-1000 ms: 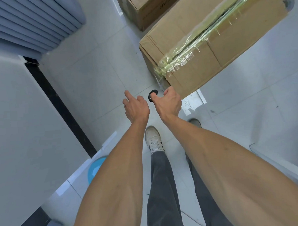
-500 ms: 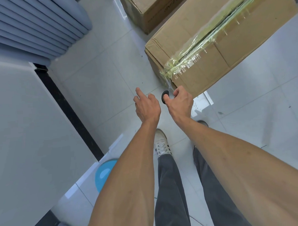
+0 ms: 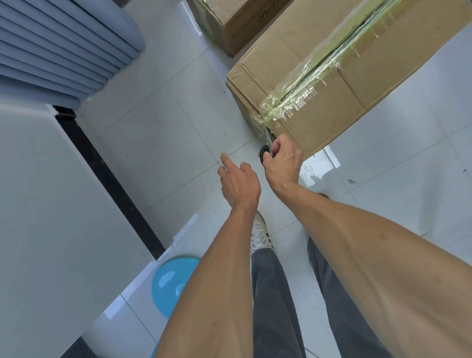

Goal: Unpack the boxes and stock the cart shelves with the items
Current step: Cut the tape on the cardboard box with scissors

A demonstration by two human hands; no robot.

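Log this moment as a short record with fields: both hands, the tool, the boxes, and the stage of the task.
right hand: grips the scissors
scissors: black handle, blade tip at the taped end of the near box
left hand: holds nothing, fingers loosely spread, beside the right hand
near box: cardboard, on the tiled floor, flaps closed under clear tape
far box: cardboard, behind the near one, closed
stage: the near box is not yet open
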